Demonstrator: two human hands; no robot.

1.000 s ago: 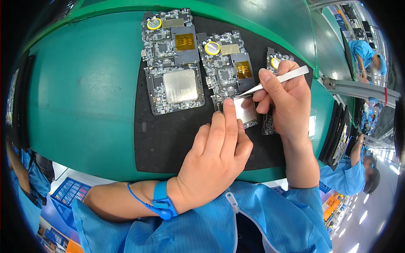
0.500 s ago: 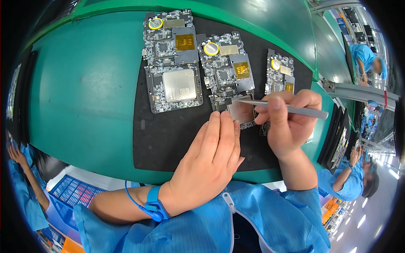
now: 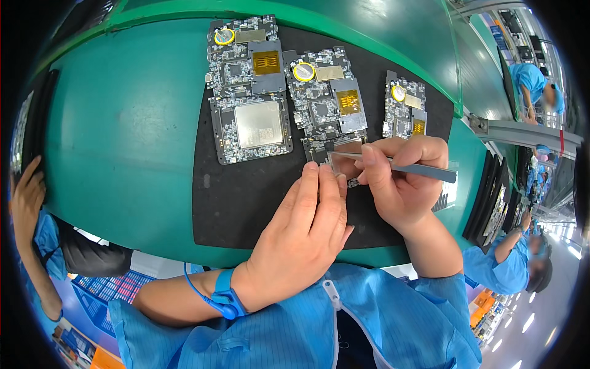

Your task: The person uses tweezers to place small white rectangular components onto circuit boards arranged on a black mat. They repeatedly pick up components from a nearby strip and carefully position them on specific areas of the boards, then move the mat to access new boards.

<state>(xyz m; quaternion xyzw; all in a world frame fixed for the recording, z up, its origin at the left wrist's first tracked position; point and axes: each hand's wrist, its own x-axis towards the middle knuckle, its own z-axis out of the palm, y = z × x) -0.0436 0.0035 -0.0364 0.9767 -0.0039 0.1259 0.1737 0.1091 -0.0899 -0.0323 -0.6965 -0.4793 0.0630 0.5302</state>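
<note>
My left hand (image 3: 298, 234) lies with its fingers stretched out, the tips on the lower part of the middle circuit board (image 3: 319, 109). A pair of metal tweezers (image 3: 433, 171) is pinched in my right hand (image 3: 410, 187). Their tip points left and sits at the upper left corner of the board's silver metal plate, which my fingers partly cover. To the left lies another circuit board (image 3: 236, 86) with its square silver plate (image 3: 258, 125) in full view. A third board (image 3: 399, 95) is beyond my right hand, its lower part hidden.
The boards lie on a black mat (image 3: 230, 206) over a green tabletop (image 3: 123, 135). A green raised edge (image 3: 381, 55) runs along the back. Black trays (image 3: 482, 197) stand at the right. A co-worker's hand (image 3: 29, 197) rests by the table's left edge.
My right hand and the tweezers have moved left, bringing the tip to the plate's corner. My left hand stays about where it was. The co-worker's hand at the left has risen.
</note>
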